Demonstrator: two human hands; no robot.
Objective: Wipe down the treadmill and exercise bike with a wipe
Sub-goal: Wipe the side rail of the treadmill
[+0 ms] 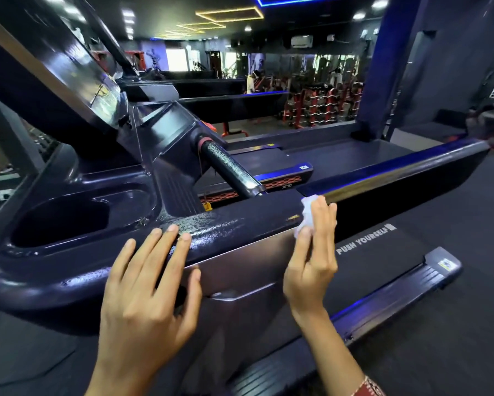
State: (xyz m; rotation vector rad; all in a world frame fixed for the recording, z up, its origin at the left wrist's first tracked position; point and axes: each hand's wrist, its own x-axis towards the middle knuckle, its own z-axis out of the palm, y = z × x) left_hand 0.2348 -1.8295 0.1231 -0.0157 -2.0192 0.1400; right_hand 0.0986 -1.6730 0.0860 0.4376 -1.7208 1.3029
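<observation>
- The right hand (311,252) pinches the crumpled wipe (307,212) between thumb and fingers, against the treadmill side rail (240,221).
- The left hand (151,281) rests flat there, fingers spread (a brace).
- Best pressed firmly — long, overlapping strokes.

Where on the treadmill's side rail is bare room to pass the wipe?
The side rail is bare between the left hand and the right hand holding the wipe. The cup recess beyond the left hand looks bare too. Crowded under the hands.

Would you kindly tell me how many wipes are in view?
1: a crumpled white wipe held by the right hand against the treadmill's side rail. The left hand rests bare on the rail; more may be hidden.
</observation>
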